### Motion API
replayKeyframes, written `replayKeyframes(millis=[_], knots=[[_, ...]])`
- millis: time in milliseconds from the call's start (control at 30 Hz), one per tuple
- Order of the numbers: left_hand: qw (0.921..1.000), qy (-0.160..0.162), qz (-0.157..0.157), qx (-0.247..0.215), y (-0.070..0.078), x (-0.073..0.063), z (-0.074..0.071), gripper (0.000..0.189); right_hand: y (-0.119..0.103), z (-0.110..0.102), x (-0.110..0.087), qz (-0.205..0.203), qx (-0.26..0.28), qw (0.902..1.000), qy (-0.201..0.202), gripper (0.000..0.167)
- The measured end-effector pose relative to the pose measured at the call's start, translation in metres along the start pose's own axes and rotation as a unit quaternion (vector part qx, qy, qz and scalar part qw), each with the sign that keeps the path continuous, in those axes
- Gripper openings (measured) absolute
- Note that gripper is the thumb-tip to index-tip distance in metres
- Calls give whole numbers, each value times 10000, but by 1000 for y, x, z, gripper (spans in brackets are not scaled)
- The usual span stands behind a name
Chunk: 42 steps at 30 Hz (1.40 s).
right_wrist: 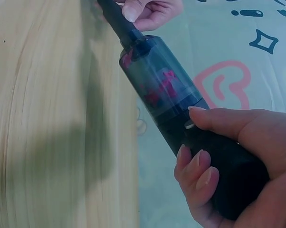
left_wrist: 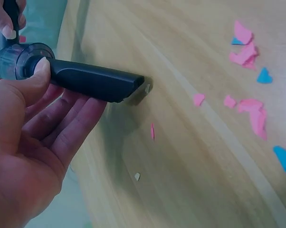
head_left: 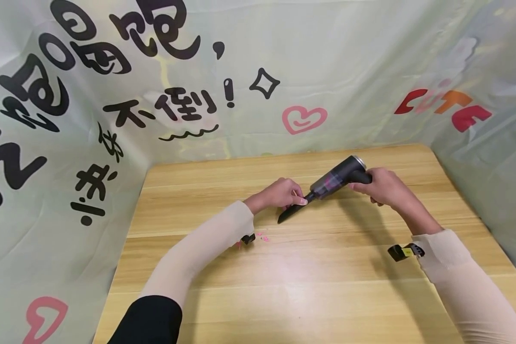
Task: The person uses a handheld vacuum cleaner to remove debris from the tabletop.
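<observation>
A black handheld vacuum cleaner (head_left: pixel 333 179) is held at a slant over the wooden table, its flat nozzle (left_wrist: pixel 93 80) pointing down to the left. My right hand (head_left: pixel 384 186) grips the handle, thumb beside a small button in the right wrist view. My left hand (head_left: pixel 281 193) holds the nozzle near its base between thumb and fingers, the fingers lying under it in the left wrist view. Pink bits show through the clear dust cup (right_wrist: pixel 164 83). Close to the nozzle's mouth lies a small pale scrap (left_wrist: pixel 148 89).
Pink paper scraps (left_wrist: pixel 253 114) and blue scraps (left_wrist: pixel 264 76) are scattered on the wooden table (head_left: pixel 318 286), partly hidden by my left forearm in the head view. A printed cloth backdrop (head_left: pixel 352 95) stands along the table's back and sides.
</observation>
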<state>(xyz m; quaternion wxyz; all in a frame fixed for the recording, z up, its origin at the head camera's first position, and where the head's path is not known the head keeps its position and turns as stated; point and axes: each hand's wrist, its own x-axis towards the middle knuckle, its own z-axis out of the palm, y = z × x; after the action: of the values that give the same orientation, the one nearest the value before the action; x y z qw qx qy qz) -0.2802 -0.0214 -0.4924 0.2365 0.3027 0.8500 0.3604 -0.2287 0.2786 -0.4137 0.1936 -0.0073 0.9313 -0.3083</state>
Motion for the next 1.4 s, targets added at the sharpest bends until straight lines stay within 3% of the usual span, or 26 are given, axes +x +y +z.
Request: replayKeyframes(millis=[667,933,1400], knots=[[10000,71,28,-19,-11,-7,-9,22,-9,9,8,-64,-4,9999,115,54],[9988,396,59,293,-17,-4,-18,24,-15,11,15,-145,-41,9992,359,62],[9970,757,-8,182,-35,-9,-38,23,-38,20,31,-266,-82,9968,746,59]])
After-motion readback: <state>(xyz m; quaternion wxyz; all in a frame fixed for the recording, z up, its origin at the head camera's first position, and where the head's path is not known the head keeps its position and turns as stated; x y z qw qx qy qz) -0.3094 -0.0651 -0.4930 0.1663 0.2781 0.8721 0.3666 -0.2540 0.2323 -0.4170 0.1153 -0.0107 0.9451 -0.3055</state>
